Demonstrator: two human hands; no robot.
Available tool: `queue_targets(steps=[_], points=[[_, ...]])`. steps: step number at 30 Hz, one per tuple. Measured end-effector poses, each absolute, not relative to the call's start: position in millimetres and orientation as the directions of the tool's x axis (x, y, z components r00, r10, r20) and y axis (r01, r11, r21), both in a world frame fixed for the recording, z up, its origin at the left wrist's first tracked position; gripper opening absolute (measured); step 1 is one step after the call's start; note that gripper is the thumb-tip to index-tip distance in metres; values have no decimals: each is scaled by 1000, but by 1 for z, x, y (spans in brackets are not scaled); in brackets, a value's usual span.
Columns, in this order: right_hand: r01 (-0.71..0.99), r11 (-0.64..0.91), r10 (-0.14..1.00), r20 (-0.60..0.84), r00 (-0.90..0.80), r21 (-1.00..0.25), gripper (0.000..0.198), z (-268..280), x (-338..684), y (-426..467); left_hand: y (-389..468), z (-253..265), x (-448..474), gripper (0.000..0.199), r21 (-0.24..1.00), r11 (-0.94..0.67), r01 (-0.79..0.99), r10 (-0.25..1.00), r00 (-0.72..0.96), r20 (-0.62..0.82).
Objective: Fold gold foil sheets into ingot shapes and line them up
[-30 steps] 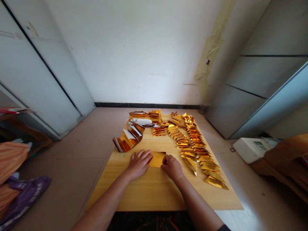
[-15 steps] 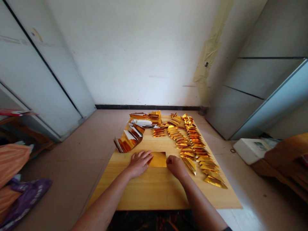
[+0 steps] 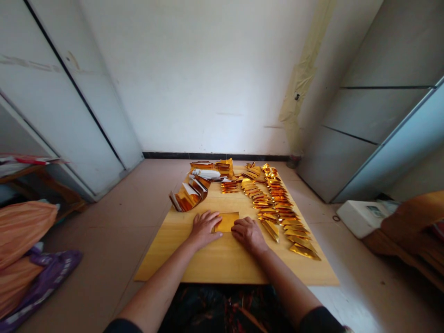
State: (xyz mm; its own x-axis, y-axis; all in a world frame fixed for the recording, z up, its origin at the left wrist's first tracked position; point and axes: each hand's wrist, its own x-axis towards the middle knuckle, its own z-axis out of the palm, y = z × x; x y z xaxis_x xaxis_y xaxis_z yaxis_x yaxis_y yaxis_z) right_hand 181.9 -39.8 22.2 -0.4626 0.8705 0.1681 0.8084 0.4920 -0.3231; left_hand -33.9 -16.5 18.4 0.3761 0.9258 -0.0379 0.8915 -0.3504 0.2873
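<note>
A small rectangular sheet of gold foil paper point(image 3: 227, 223) lies flat on the wooden board between my hands. My left hand point(image 3: 204, 229) rests over its left edge, fingers spread and thumb out toward the near side. At the right edge, my right hand point(image 3: 251, 235) has its fingers curled together on the paper; the fingertips partly cover that edge. Just right of that hand, a folded gold paper piece point(image 3: 270, 230) ends a curved row. A second row of folded gold pieces point(image 3: 289, 215) overlaps along the board's right side.
The wooden board point(image 3: 201, 270) sits low before my lap. Fanned gold-and-white paper stacks point(image 3: 190, 194) and a white bundle point(image 3: 206, 174) lie at its far left. A small folded stack point(image 3: 229, 187) is near the middle. A white box point(image 3: 357, 219) stands on the floor at right.
My right hand has gone from a fist beside the sheet to fingers lying on its right edge. My left hand's thumb has spread outward. The view has shifted slightly.
</note>
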Motion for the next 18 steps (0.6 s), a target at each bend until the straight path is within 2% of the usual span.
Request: queue_targets(steps=[6, 12, 18], points=[[814, 521, 853, 168, -494, -257, 25, 19, 180, -32, -14, 6, -32, 40, 232, -430, 872, 903, 413, 119], [816, 530, 845, 221, -487, -230, 16, 21, 178, -32, -21, 9, -30, 26, 157, -501, 851, 852, 451, 267], [828, 511, 855, 239, -461, -230, 16, 20, 175, -37, -24, 16, -24, 28, 158, -564, 810, 813, 512, 277]])
